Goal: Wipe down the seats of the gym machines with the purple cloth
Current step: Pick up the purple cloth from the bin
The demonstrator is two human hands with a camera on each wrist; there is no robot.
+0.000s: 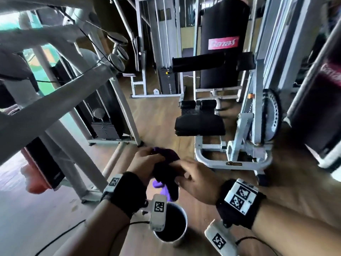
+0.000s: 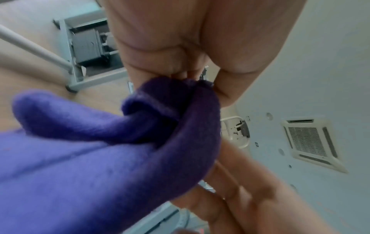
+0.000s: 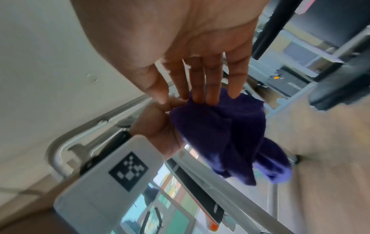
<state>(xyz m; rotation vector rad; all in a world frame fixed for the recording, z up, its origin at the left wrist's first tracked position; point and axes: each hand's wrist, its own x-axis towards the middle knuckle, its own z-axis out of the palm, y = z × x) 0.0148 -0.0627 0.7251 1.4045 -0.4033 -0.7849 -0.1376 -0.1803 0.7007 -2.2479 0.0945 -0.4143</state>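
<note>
L hand (image 1: 147, 163) grips bunched cloth (image 1: 167, 174) above steel cup (image 1: 170, 223); R hand (image 1: 195, 182), fingers straight, touches cloth. Black seat (image 1: 200, 124) ahead, well apart.

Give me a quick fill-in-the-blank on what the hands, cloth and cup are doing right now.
1. The left hand grips the ____ cloth.
2. The right hand touches the cloth with ____ fingers.
3. Directly below the cloth stands a metal ____.
4. The black seat ahead is on the ____ side of the hands.

Missing words: purple; straight; cup; right
</note>
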